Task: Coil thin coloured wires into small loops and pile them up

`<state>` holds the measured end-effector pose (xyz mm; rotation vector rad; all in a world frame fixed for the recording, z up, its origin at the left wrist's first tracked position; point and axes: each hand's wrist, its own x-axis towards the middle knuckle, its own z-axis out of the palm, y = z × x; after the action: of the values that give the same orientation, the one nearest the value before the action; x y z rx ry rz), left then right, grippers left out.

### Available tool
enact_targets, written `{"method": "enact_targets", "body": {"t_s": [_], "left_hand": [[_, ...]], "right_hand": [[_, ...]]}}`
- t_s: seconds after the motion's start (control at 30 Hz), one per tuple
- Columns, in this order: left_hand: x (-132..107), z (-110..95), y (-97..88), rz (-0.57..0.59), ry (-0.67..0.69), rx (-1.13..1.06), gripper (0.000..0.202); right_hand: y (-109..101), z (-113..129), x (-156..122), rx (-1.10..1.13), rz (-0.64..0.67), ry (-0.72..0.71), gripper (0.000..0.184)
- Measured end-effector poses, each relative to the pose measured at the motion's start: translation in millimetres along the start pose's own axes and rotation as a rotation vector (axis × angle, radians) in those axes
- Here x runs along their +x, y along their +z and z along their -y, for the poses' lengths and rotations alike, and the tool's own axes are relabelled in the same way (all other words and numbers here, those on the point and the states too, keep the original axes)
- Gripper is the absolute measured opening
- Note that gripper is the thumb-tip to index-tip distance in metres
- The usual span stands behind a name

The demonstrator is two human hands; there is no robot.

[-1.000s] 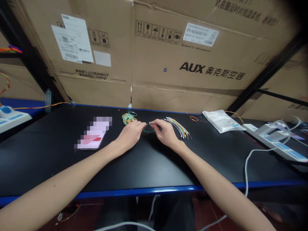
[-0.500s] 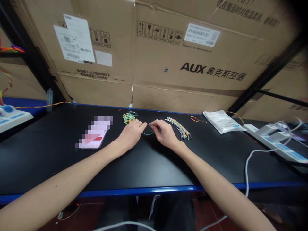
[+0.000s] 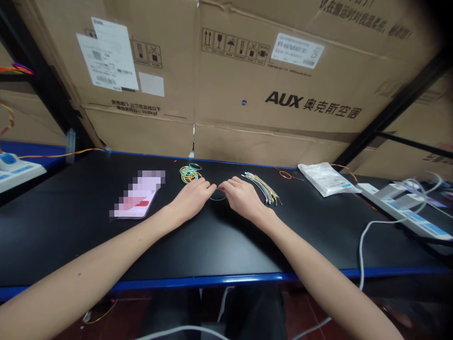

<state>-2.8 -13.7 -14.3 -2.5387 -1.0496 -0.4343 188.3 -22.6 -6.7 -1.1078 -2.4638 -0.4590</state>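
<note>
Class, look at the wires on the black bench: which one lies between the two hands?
The thin teal wire, sagging in a small loop between the left hand and right hand, apart from the tangled coil and the straight multicoloured bundle.

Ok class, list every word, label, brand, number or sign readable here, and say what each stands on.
"AUX 奥克斯空调": printed in black on the brown cardboard carton.
"300kgf": ending a Chinese line on the left brown cardboard carton.
Black handling pictograms, including upward arrows and an umbrella: on the brown cardboard carton.
White rectangular sticker and white paper shipping label: too small to read.
</note>
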Motion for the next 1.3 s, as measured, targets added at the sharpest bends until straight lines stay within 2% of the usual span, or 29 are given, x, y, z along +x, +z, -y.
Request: {"method": "enact_targets", "body": {"t_s": [0.17,0.37,0.5,0.6,0.73,0.8,0.93,1.07,1.17,1.3], "left_hand": [[0,-2,0.0,0.052,-0.064,-0.048,0.024],[-2,-2,0.1,0.067,-0.073,-0.112,0.025],[-2,-3,-0.5,0.063,-0.078,-0.143,0.024],[0,-4,-0.6,0.02,-0.131,-0.279,0.022],[3,-5,-1.0,-0.06,-0.281,-0.56,0.02],[3,-5,-1.3,-0.081,-0.316,-0.606,0.019],[0,-3,-1.0,-0.117,-0.175,-0.441,0.021],[-4,-1,-1.0,-0.099,-0.044,-0.278,0.025],[-4,-1,-1.7,-0.092,-0.031,-0.242,0.026],[-3,-1,-2.1,-0.107,-0.09,-0.297,0.025]], "right_hand": [[4,4,0,-0.023,0.01,0.014,0.02],[12,4,-1,0.099,-0.019,0.025,0.023],[10,2,0,0.156,-0.027,0.034,0.025],[7,0,0,0.176,-0.043,0.042,0.024],[7,-3,0,0.168,-0.054,0.035,0.024],[7,-4,-1,0.164,-0.053,0.033,0.024],[7,-4,-1,0.176,-0.052,0.03,0.023],[6,-3,-1,0.222,-0.052,0.03,0.025],[8,-4,-1,0.315,-0.066,0.063,0.023],[9,-3,0,0.449,-0.097,0.102,0.019]]}}
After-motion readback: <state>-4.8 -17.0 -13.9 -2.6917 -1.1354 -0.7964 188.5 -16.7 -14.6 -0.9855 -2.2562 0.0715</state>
